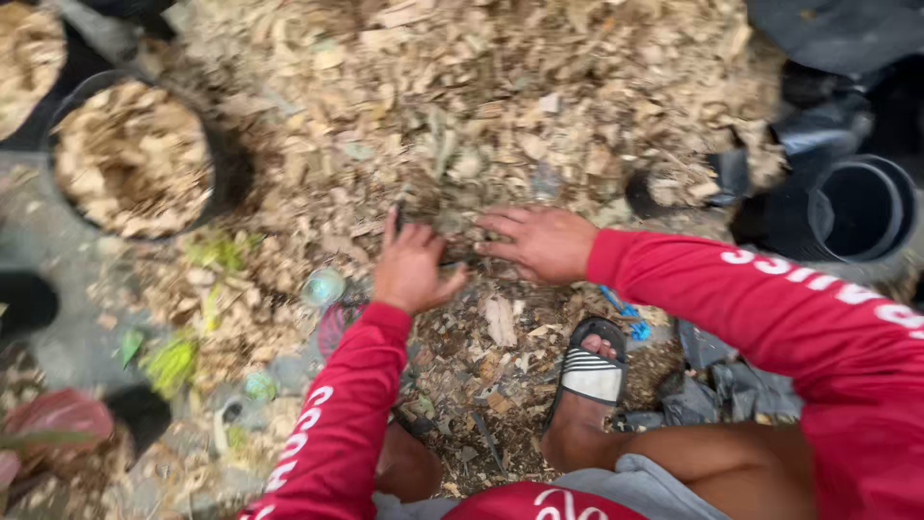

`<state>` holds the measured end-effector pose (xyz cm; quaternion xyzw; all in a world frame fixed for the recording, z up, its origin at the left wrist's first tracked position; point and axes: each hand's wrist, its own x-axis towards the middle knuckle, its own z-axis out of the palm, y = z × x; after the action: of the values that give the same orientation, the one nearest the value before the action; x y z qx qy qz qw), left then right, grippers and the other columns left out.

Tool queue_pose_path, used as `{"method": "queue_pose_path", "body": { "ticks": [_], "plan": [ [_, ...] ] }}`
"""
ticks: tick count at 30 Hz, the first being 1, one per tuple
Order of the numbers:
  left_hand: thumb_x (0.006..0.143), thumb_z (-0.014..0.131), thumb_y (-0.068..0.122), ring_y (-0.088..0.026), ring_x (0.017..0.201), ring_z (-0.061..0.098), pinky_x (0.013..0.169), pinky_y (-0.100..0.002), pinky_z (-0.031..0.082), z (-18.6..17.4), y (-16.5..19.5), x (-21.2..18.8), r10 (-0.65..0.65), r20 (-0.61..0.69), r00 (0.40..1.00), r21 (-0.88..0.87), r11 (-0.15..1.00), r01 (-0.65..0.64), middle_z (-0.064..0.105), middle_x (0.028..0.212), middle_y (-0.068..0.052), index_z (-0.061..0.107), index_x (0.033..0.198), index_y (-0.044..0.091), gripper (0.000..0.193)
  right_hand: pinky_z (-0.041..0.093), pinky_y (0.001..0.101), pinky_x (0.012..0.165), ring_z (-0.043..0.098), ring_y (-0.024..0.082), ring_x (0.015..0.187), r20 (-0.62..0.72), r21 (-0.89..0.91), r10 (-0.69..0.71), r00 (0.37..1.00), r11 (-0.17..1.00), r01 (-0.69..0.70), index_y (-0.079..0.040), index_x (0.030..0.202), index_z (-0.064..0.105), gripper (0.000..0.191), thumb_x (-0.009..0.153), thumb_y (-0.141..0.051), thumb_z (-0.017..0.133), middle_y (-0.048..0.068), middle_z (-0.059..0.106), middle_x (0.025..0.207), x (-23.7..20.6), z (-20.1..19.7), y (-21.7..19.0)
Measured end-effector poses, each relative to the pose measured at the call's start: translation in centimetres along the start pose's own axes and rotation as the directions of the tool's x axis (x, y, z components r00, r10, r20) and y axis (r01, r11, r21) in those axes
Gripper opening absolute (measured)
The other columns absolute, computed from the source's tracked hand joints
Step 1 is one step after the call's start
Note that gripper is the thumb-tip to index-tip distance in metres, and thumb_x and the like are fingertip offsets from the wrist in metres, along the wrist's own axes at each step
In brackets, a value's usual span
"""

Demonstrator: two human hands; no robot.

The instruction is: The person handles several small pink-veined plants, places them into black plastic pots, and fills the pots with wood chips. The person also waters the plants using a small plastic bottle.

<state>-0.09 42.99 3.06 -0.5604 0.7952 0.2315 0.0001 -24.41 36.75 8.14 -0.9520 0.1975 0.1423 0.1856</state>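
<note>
Both hands press into the chip pile (pixel 462 106) on the ground: the left hand (pixel 412 270) curls its grip loosely around dark scraps, the right hand (pixel 539 241) lies flat, fingers spread, released; a filled black pot (pixel 135 159) sits far left, an empty pot (pixel 861 207) far right

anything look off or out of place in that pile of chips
Yes: a clear plastic bottle and blue plastic scraps lie among the wood chips, litter in otherwise dry brown material. Both the left hand and the right hand press into the pile beside them.
</note>
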Motion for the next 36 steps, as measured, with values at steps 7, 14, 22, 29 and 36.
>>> {"method": "queue_pose_path", "body": {
  "ticks": [7, 14, 22, 29, 36],
  "plan": [
    [0.09, 0.07, 0.041, -0.037, 0.11, 0.058, 0.11, -0.052, 0.038, 1.8, 1.2, 3.8, -0.098, -0.478, 0.873, -0.094, 0.994, 0.059, 0.061, 0.11, -0.016, 0.068, 0.103, 0.004, 0.038, 0.06, 0.0438, 0.076, 0.07, 0.03, 0.099, -0.303, 0.197, 0.503, 0.81, 0.864, -0.463, -0.017, 0.131, 0.065, 0.043, 0.089, -0.027, 0.07, 0.008, 0.067, 0.115, -17.7, -0.2, 5.2],
    [0.099, 0.06, 0.046, -0.039, 0.118, 0.071, 0.115, -0.045, 0.051, -0.2, 2.6, 10.4, -0.598, 0.157, 0.786, -0.428, 0.676, 0.6, 0.074, 0.127, -0.024, 0.063, 0.148, 0.016, 0.058, 0.058, 0.0413, 0.09, 0.07, 0.031, 0.105, -0.246, 0.487, 0.691, 0.68, 0.695, -0.53, -0.018, 0.131, 0.066, 0.04, 0.092, -0.027, 0.068, 0.007, 0.07, 0.117, -18.6, 3.9, 5.1],
    [0.072, 0.081, 0.024, -0.042, 0.124, 0.062, 0.105, -0.056, 0.048, -5.4, 3.2, 13.5, -0.373, -0.629, 0.682, -0.051, 0.895, 0.442, 0.058, 0.135, -0.025, 0.069, 0.125, 0.002, 0.059, 0.041, 0.0434, 0.108, 0.05, 0.031, 0.132, 0.038, 0.082, 0.597, 0.802, 0.798, -0.598, -0.011, 0.146, 0.045, 0.072, 0.082, -0.032, 0.069, 0.014, 0.046, 0.15, -15.6, 6.3, 11.1],
    [0.096, 0.07, 0.02, -0.03, 0.111, 0.068, 0.101, -0.045, 0.052, -11.2, 5.3, 23.8, -0.255, -0.555, 0.792, -0.205, 0.964, 0.167, 0.069, 0.125, -0.018, 0.069, 0.123, 0.003, 0.032, 0.035, 0.043, 0.111, 0.049, 0.025, 0.132, 0.245, -0.278, 0.578, 0.779, 0.811, -0.514, -0.004, 0.15, 0.043, 0.055, 0.1, -0.025, 0.05, 0.017, 0.043, 0.156, -13.4, 7.5, 12.1],
    [0.091, 0.071, 0.014, -0.03, 0.101, 0.071, 0.094, -0.043, 0.056, -14.4, 5.8, 36.1, -0.107, -0.562, 0.82, -0.002, 0.992, 0.128, 0.074, 0.11, -0.015, 0.067, 0.124, 0.005, 0.034, 0.032, 0.0396, 0.112, 0.043, 0.023, 0.137, 0.323, -0.073, 0.569, 0.756, 0.812, -0.579, -0.009, 0.153, 0.037, 0.072, 0.091, -0.032, 0.062, 0.013, 0.03, 0.163, -14.5, 5.8, 13.9]
  ]
}}
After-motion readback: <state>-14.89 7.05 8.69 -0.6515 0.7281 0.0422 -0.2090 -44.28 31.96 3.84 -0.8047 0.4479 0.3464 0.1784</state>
